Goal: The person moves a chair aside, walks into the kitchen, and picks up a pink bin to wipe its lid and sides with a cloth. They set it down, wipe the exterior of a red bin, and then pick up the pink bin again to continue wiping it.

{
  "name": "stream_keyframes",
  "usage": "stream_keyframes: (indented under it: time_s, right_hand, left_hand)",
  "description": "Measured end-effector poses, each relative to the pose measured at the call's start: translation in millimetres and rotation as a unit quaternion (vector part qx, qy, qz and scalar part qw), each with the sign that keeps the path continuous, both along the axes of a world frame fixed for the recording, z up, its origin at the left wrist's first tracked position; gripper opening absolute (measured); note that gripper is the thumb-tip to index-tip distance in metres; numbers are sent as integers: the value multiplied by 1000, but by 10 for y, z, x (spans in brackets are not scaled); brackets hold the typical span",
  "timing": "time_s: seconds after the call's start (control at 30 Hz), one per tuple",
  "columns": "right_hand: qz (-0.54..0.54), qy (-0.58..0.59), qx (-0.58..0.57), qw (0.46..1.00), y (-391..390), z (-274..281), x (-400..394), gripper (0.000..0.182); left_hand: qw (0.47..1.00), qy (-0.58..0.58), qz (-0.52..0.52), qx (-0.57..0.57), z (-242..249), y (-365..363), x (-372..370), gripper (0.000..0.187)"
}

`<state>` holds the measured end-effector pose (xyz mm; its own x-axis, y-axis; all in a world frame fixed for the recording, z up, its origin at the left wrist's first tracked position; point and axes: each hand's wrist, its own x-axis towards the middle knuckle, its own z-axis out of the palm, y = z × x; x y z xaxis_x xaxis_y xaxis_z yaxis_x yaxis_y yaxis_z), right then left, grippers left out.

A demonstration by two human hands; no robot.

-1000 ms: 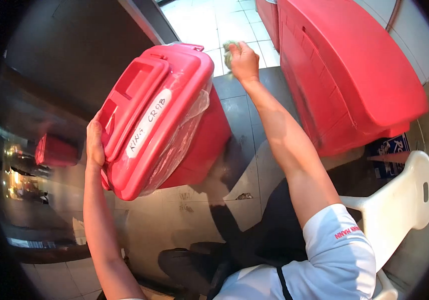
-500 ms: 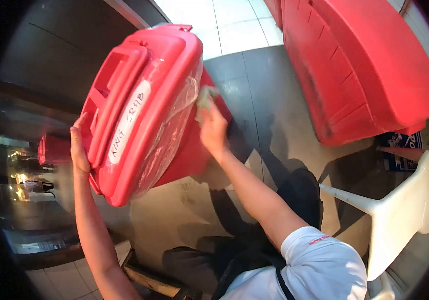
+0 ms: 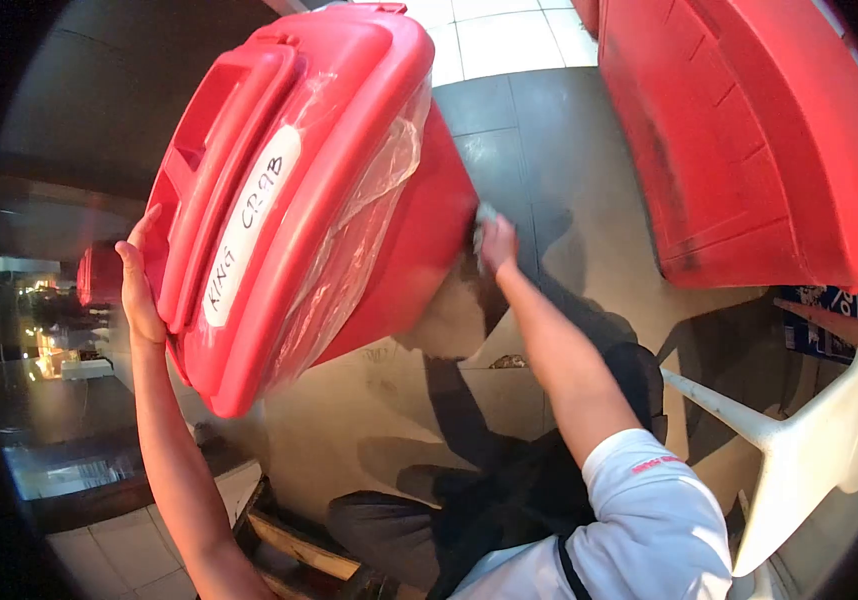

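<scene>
A red cooler box [image 3: 404, 265] is tilted on the floor in front of me, its lid facing left. The white label [image 3: 252, 225] on the lid reads "KING CRAB". Clear plastic wrap [image 3: 334, 270] hangs crumpled below the lid's rim. My left hand [image 3: 139, 290] holds the box at the lid's left edge, thumb up and some fingers hidden. At the lower right edge of the box's side, my right hand [image 3: 497, 245] is closed around a pale cloth [image 3: 486, 214], pressing it to the box.
Another large red box [image 3: 739, 150] stands at upper right. A white plastic chair [image 3: 819, 430] is at the right, near a blue printed carton [image 3: 819, 310]. A dark glossy panel [image 3: 59, 410] lies along the left. Wooden slats [image 3: 304, 545] show at the bottom.
My right hand has slid the cloth rightward and down along the box's side to its far edge. My left hand keeps its hold on the lid. The view has shifted slightly.
</scene>
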<state>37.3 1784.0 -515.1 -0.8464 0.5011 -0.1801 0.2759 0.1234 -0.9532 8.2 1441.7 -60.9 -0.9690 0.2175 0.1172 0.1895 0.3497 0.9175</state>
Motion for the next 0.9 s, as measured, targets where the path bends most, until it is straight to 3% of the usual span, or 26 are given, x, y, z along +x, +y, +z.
stream_keyframes:
  time_s: [0.03,0.1,0.2,0.27,0.33,0.4,0.43,0.47,0.5,0.53,0.6,0.63,0.67,0.77,0.83,0.87,0.9]
  right_hand:
    - [-12,41,-88,995,134,416,-158,31]
    - [1,144,-44,989,269,778,-468,35]
    - [-33,87,-59,994,84,383,-642,38]
    - [-101,-89,-62,989,-283,-184,-428,44]
    - [5,-171,-66,983,-638,-709,-36,43]
    - [39,-134,-73,988,-926,-550,476,37]
    - [5,-102,-153,983,-946,-449,575,34]
    - [-67,-56,-308,947,-855,-345,545,30]
    - [-134,-7,-454,881,-709,-237,507,27]
    - [-158,8,-433,887,-395,358,402,26]
    - [-169,224,-253,926,211,959,-99,28]
    - [-141,235,-289,917,515,1714,-291,32]
    - [-37,311,-245,918,761,2378,-418,33]
    - [165,302,-91,935,904,3858,-986,50]
    - [268,174,127,939,642,4214,-1500,61]
    - [263,60,355,895,445,4395,-1553,68]
    - [287,34,343,894,433,4444,-1677,68]
  left_hand:
    - [1000,3,3,-1,1,14,-1,83]
    - [1000,17,11,-20,15,18,3,83]
    - [1000,10,7,0,-22,26,-1,83]
    - [1000,13,-1,9,-25,4,-11,82]
    - [1000,5,-5,31,-15,16,-5,78]
    - [999,-3,0,44,-24,25,11,76]
    - [998,0,-4,56,-43,-1,-3,74]
    - [998,12,-7,57,-44,20,8,71]
    - [999,19,-1,50,-60,-16,-4,70]
    - [999,29,3,44,-78,-44,-26,70]
    - [997,72,28,-2,-80,-39,-31,70]
    - [997,65,26,15,-80,-22,-22,70]
    - [998,57,25,31,-84,-8,-10,69]
    - [979,163,72,-100,-152,-139,-109,63]
    - [953,197,125,-193,-55,-82,-52,60]
    - [928,204,189,-247,-55,-99,-7,56]
    - [892,195,252,-320,21,18,170,55]
